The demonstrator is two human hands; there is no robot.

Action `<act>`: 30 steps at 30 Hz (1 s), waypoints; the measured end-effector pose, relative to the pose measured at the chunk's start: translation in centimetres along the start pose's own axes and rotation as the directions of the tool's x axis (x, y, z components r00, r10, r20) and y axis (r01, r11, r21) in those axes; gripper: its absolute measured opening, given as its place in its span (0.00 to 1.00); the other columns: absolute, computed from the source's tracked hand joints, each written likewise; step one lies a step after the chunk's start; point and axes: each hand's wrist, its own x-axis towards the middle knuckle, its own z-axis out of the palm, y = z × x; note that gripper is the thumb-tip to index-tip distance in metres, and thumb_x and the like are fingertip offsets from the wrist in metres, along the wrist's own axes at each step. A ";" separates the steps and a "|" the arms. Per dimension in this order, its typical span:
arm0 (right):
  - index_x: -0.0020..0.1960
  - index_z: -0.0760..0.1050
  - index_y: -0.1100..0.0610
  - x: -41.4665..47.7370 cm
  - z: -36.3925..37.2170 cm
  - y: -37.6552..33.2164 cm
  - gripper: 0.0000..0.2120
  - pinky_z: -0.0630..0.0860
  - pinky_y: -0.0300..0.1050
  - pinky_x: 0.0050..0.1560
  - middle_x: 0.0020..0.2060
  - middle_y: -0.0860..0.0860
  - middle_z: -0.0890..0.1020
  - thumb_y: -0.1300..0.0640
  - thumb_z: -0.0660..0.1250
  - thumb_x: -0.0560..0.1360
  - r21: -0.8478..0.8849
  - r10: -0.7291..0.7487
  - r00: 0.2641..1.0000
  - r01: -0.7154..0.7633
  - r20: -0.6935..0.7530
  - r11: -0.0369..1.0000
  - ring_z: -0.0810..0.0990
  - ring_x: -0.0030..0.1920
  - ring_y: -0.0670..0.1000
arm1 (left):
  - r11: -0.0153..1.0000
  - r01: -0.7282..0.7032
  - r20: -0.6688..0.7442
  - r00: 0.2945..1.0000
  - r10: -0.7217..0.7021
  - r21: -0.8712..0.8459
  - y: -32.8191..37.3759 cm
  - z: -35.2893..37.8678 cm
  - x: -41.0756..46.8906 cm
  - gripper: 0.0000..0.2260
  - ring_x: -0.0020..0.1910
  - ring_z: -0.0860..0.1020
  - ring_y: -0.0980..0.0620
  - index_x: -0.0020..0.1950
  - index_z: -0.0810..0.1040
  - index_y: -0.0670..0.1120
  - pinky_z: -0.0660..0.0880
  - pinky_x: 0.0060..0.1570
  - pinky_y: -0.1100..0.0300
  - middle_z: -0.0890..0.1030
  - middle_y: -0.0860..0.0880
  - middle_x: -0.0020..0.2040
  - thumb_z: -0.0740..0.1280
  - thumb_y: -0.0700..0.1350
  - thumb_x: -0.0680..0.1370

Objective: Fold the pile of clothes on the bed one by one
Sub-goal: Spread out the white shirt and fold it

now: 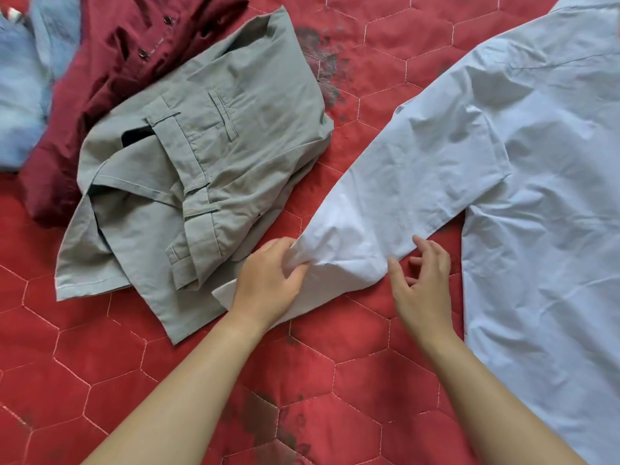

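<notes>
Left of the grey trousers (201,162), at the picture's edge, a pale blue garment (16,95), bunched. Next to it a maroon shirt (100,62), crumpled, tucked partly under the trousers' upper-left edge. Just right of the trousers' lower hem, left hand (268,280), fingers curled, pinching a bunch of the sleeve (402,179) of the white shirt (553,229), cuff touching the trousers' corner. Further right, right hand (426,276), fingers apart and relaxed, gripping nothing, fingertips at the sleeve's lower edge. Far right of the trousers, shirt body spread flat, running off the frame. Below the trousers, red quilt (134,364), uncovered around both forearms.
</notes>
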 end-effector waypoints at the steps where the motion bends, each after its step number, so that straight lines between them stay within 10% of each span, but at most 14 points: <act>1: 0.69 0.65 0.53 0.1 0.0 -0.1 0.24 0.75 0.46 0.54 0.63 0.44 0.61 0.53 0.66 0.75 0.014 0.000 1.000 0.000 -0.006 1.000 0.70 0.55 0.43 | 0.999 -0.045 -0.008 0.999 0.044 -0.024 0.5 0.0 0.1 0.05 0.41 0.74 0.53 0.46 0.78 0.48 0.66 0.39 0.62 0.77 0.53 0.40 0.70 0.43 0.71; 8: 0.68 0.65 0.52 0.8 -0.5 -0.4 0.23 0.75 0.45 0.53 0.61 0.42 0.61 0.54 0.66 0.75 0.018 -0.001 1.000 0.001 -0.022 1.000 0.70 0.53 0.44 | 0.996 -0.077 0.105 0.991 0.082 -0.052 2.3 1.2 -1.2 0.12 0.51 0.78 0.49 0.58 0.77 0.49 0.73 0.48 0.55 0.80 0.52 0.51 0.68 0.49 0.75; 18: 0.67 0.67 0.54 1.1 -3.1 -0.5 0.22 0.72 0.38 0.49 0.63 0.49 0.64 0.57 0.67 0.75 0.002 -0.075 0.997 0.075 -0.009 0.997 0.72 0.52 0.46 | 0.994 0.078 -0.249 0.967 -0.058 0.074 2.9 -4.2 0.7 0.09 0.29 0.69 0.56 0.39 0.73 0.55 0.62 0.29 0.59 0.70 0.56 0.28 0.64 0.57 0.76; 26: 0.61 0.70 0.52 0.9 -11.5 -0.2 0.15 0.73 0.33 0.43 0.56 0.45 0.70 0.55 0.65 0.76 0.010 -0.070 0.986 0.072 -0.148 0.997 0.74 0.54 0.45 | 0.947 0.023 0.308 0.948 0.081 -0.320 14.5 4.9 -2.7 0.06 0.40 0.76 0.59 0.49 0.81 0.51 0.73 0.44 0.62 0.82 0.53 0.44 0.68 0.50 0.74; 30: 0.59 0.71 0.48 1.4 -13.1 -0.9 0.12 0.71 0.38 0.48 0.54 0.42 0.72 0.54 0.64 0.76 0.006 -0.126 0.982 0.128 -0.140 0.992 0.74 0.52 0.41 | 0.980 -0.001 0.405 0.911 0.083 -0.199 14.1 7.3 -1.9 0.13 0.52 0.75 0.56 0.59 0.77 0.52 0.71 0.56 0.59 0.78 0.52 0.54 0.66 0.53 0.76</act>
